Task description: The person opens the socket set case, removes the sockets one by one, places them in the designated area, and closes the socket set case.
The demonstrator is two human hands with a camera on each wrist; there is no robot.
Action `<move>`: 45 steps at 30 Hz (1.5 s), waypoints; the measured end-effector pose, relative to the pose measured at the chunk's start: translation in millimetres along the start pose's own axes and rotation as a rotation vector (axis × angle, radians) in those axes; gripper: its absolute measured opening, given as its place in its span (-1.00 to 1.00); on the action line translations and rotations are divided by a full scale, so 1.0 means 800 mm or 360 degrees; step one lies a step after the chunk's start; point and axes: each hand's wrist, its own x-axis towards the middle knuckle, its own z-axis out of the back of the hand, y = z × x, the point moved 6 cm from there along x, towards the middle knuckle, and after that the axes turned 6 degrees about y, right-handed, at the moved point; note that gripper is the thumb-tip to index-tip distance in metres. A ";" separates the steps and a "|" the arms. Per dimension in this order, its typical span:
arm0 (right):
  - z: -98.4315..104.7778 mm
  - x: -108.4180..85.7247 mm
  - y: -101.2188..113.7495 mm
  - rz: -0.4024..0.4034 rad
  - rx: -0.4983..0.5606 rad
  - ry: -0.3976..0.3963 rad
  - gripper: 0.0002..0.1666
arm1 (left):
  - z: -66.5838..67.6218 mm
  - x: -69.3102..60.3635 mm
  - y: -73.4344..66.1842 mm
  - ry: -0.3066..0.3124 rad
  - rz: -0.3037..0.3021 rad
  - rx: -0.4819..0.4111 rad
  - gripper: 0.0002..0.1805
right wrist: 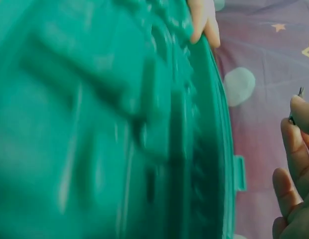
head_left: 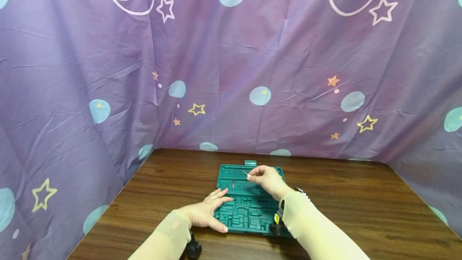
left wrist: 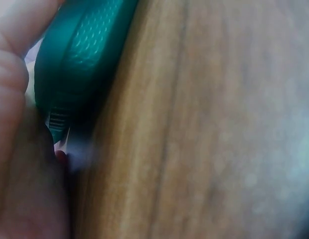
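A green moulded tool case lies unfolded on the table, its recesses facing up. My left hand rests on the left side of the case, fingers spread and thumb by the front edge. In the left wrist view the textured outer side of the case shows beside that hand. Above the far half of the case, my right hand pinches a small metal bit between thumb and forefinger. Another small bit sits upright in the slotted far half. The palm partly hides the far right corner.
The brown wooden table extends around the case on all sides. A purple curtain with moons and stars hangs behind and beside it. A latch tab sticks out from the far edge of the case.
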 end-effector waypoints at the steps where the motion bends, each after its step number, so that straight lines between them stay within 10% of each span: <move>1: 0.007 -0.003 0.001 0.0015 -0.0056 -0.0001 -0.85 | 0.000 0.000 -0.001 0.0000 -0.0004 -0.0003 -0.04; 13: 0.086 -0.048 -0.011 0.0216 -0.0575 -0.0016 -0.89 | -0.003 0.003 -0.003 0.0004 -0.0025 0.0009 -0.04; 33: 0.149 -0.128 -0.082 0.0080 -0.0656 -0.0083 -0.88 | -0.001 0.003 -0.001 -0.0011 -0.0051 0.0051 -0.03; 45: 0.149 -0.156 -0.103 0.0143 -0.0643 0.0103 -0.86 | -0.001 0.001 -0.001 -0.0030 -0.0038 0.0044 -0.02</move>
